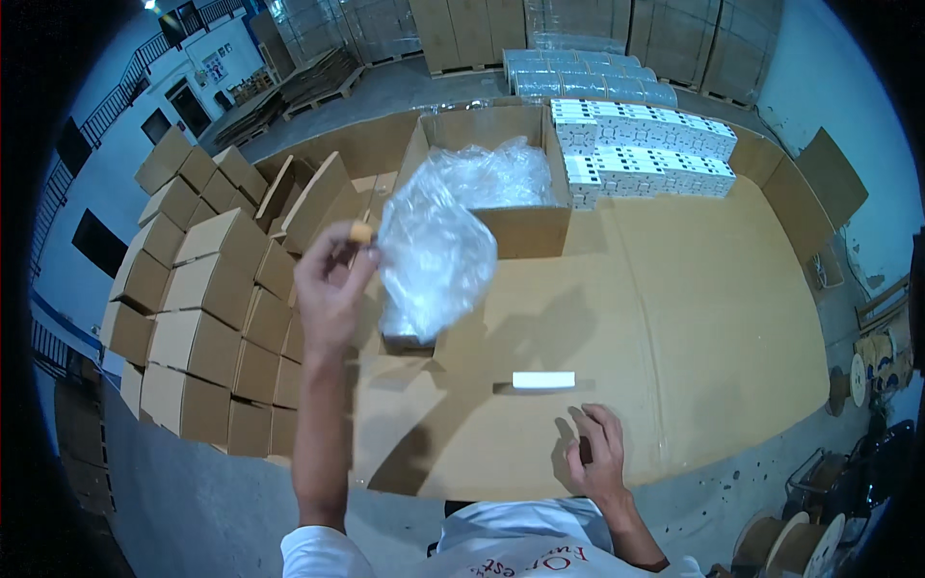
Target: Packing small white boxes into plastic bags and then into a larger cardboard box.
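Observation:
My left hand is raised over the left part of the table, its thumb and fingers pinched on a crinkled clear plastic bag. An orange cover sits on one of its fingertips. The bag hangs to the right of the hand, in front of an open carton heaped with more clear plastic. Below the bag, a small brown carton is mostly hidden. My right hand rests near the table's front edge, fingers loosely bent and apart, holding nothing. Just beyond it lies a small white box, untouched.
Stacked brown cartons stand along the left side. White printed boxes are piled in rows at the back. Cardboard covers the table, with an upright rim at the back and right. Spools stand on the floor at lower right.

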Available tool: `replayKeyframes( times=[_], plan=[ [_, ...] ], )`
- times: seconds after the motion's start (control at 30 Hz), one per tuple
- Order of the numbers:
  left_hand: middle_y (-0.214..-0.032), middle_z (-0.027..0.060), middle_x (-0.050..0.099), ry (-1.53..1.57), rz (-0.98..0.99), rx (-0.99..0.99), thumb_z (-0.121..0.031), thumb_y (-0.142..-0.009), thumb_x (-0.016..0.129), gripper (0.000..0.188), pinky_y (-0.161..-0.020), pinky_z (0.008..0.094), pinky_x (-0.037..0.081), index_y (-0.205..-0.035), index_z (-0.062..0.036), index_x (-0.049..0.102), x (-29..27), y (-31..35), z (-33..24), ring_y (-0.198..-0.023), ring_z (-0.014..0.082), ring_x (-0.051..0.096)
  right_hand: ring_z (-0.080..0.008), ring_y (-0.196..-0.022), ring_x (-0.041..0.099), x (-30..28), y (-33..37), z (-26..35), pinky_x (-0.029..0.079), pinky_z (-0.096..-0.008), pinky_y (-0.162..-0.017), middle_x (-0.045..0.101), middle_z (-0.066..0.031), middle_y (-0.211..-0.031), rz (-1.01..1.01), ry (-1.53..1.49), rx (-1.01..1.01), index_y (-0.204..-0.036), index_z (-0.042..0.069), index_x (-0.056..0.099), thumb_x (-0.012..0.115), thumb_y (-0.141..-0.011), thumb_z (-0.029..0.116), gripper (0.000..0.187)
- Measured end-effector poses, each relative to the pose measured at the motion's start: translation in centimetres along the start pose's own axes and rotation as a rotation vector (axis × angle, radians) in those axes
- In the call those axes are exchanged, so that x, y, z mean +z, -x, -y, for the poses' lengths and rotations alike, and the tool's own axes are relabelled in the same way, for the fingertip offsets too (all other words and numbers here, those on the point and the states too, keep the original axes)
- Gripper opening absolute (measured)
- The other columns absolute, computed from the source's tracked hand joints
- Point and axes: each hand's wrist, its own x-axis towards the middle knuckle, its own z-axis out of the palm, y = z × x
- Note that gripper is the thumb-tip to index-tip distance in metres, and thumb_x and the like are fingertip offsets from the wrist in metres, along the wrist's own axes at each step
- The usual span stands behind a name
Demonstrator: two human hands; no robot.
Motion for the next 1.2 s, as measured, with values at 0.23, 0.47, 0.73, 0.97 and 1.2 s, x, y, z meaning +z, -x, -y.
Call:
replayKeyframes(
  times=[0.23, 0.47, 0.73, 0.97, 1.2],
  plan=[
    [-0.109, 0.0087, 0.061, 0.26, 0.073, -0.176, 0.013, -0.089, 0.064, 0.022, -0.086, 0.0311, 0.057, -0.11, 0.0061, 0.062, 1.4, 17.5, 1.8, -0.101, 0.0158, 0.063, -0.038, -0.116, 0.06, 1.6, 4.1, 4.1, 0.054, -0.0429, -0.094, 0.053, -0.0244, -0.132, -0.178, -0.273, -0.209, -0.125, 0.002, 0.058, 0.08, -0.068, -0.008, 0.062],
    [-0.11, 0.0092, 0.06, 0.306, 0.282, -0.461, 0.014, -0.09, 0.064, 0.021, -0.09, 0.0303, 0.055, -0.11, 0.0076, 0.063, 4.9, 27.5, 5.2, -0.102, 0.0177, 0.064, -0.0382, -0.116, 0.06, 2.5, 7.0, 3.3, 0.057, -0.0418, -0.088, 0.05, -0.0228, -0.137, -0.069, -0.13, -0.251, -0.115, 0.005, 0.066, 0.083, -0.062, -0.005, 0.056],
    [-0.115, 0.0093, 0.062, 0.401, 0.421, -0.788, 0.009, -0.093, 0.061, 0.02, -0.085, 0.0257, 0.051, -0.111, 0.0044, 0.069, 5.5, 30.2, 8.0, -0.096, 0.014, 0.062, -0.0264, -0.084, 0.067, 2.2, 6.6, 1.7, 0.053, -0.0345, -0.072, 0.07, -0.0107, -0.087, -0.03, -0.314, -0.029, -0.094, 0.003, 0.072, 0.075, -0.074, -0.006, 0.022],
    [-0.122, 0.0123, 0.063, 0.282, 0.511, -0.586, -0.004, -0.093, 0.069, 0.022, -0.088, 0.0344, 0.051, -0.114, 0.0017, 0.069, 7.4, 27.5, 6.1, -0.102, 0.0146, 0.06, -0.0066, -0.069, 0.06, 2.4, 5.2, 0.7, 0.049, -0.0241, -0.063, 0.07, -0.0044, -0.08, 0.071, -0.563, 0.485, -0.096, -0.003, 0.071, 0.072, -0.092, 0.004, 0.008],
    [-0.103, 0.0087, 0.071, 0.301, 0.41, -0.749, -0.004, -0.09, 0.076, 0.025, -0.076, 0.0305, 0.059, -0.112, 0.0051, 0.069, 9.0, 28.3, 7.0, -0.092, 0.0121, 0.066, -0.0045, -0.071, 0.059, 2.8, 4.1, -0.4, 0.048, -0.0217, -0.063, 0.068, 0.0003, -0.081, 0.152, -0.675, 0.569, -0.1, -0.004, 0.072, 0.07, -0.096, 0.005, 0.01]
  ],
)
